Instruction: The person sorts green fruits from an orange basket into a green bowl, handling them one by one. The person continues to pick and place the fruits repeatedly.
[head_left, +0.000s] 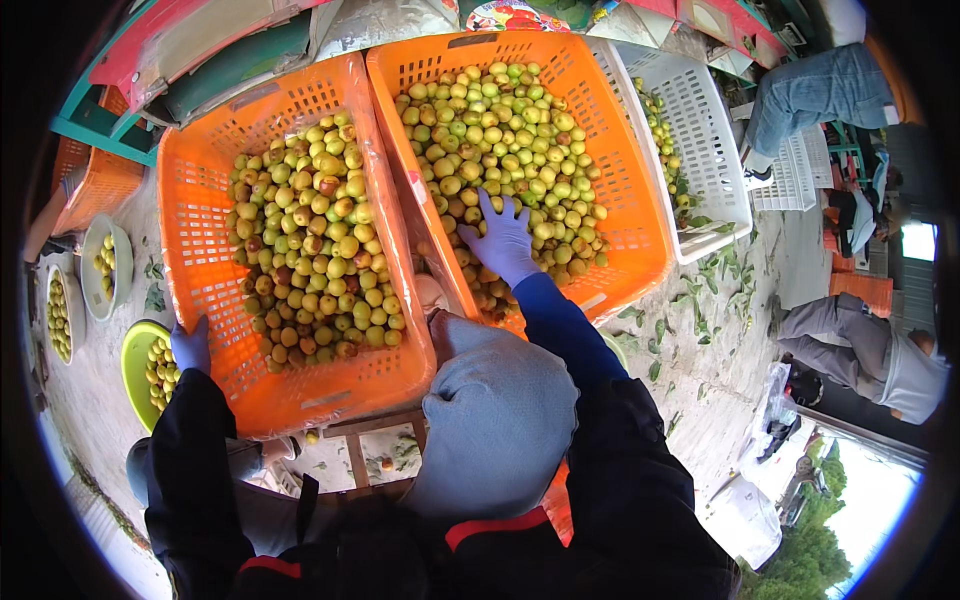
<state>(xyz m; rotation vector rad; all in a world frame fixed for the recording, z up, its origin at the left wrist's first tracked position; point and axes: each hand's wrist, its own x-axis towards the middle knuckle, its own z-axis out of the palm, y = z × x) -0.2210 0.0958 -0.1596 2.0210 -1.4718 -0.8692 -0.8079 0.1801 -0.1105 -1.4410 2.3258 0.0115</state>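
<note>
Two orange plastic crates stand side by side before me. The left crate (225, 382) holds a heap of small round yellow-green fruits (315, 240), probably jujubes, many with brown patches. Around the outer rim of that crate, at its near left side, my left hand (191, 346) is closed in a purple glove. A similar, mostly greener heap of fruits (517, 142) fills much of the right crate (630, 187). My right hand (501, 238), also purple-gloved, lies on this heap with its fingers spread. Whether a fruit sits under its palm is hidden.
A white crate (720, 135) with fruits and leaves adjoins on the right. At left stand a lime-green basin (135, 367) and pale basins (120, 289) of fruit. Leaves (712, 292) litter the concrete floor. A seated person's leg (817, 97) and other people are at right.
</note>
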